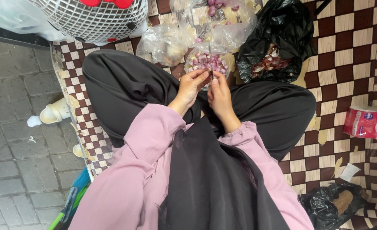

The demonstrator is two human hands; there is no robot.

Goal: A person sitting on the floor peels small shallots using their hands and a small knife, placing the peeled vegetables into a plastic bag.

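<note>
Left hand [191, 85] and right hand [218, 91] raised together over lap, fingertips pinching small item between them; item too small to identify, orientation unclear. Just beyond hands: bowl [208, 63] of peeled purple shallots. Clear plastic bag [216, 21] holds more shallots. Black bag [278, 42] holds peelings. White basket [94, 19] upper left on checkered mat [350, 64].

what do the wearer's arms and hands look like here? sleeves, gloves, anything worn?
Both hands are bare: left hand, right hand, no gloves, and no rings or watch that I can make out. Both arms wear loose mauve-pink sleeves gathered into elastic cuffs at the wrists. A long black scarf hangs between them.
</note>
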